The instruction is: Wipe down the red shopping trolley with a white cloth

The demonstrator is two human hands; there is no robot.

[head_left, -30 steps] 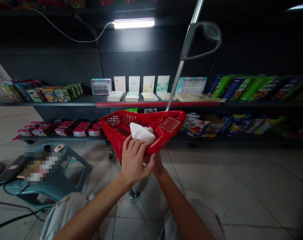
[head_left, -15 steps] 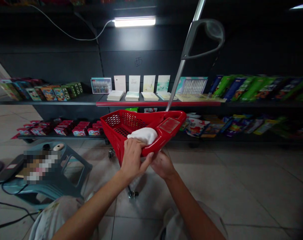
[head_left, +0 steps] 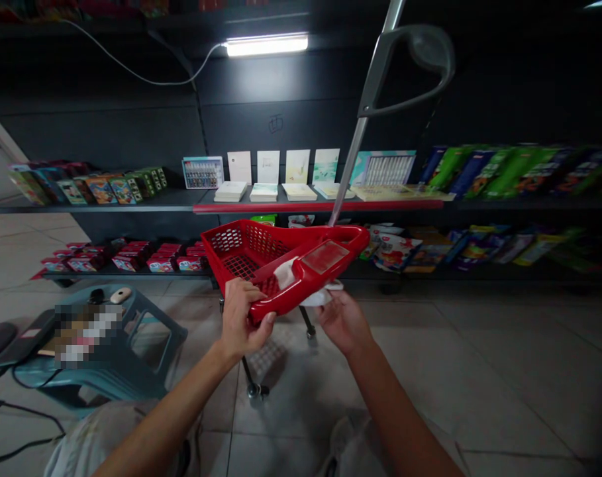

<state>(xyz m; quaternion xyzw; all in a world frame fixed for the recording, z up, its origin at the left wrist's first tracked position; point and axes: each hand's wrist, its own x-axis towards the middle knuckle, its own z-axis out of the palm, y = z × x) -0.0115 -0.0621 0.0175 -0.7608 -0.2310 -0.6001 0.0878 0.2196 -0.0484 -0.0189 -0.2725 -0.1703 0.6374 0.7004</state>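
Observation:
A red plastic shopping basket on wheels stands before me, tilted, with a metal pole and a grey loop handle rising from it. My left hand is closed around the near left corner of its rim. At the right, just below the rim, my right hand pinches a white cloth. Part of the cloth passes under the rim and shows again on the inner side. A rectangular panel is set into the top of the rim.
Dark shelves behind hold booklets, small boxes and green and blue bags. A lamp glows above. At the left is a blue-grey stool with items on it; cables trail on the tiled floor.
My left hand has slid left along the rim to the corner. My right hand has moved right and pulled much of the cloth down to the outer underside of the rim.

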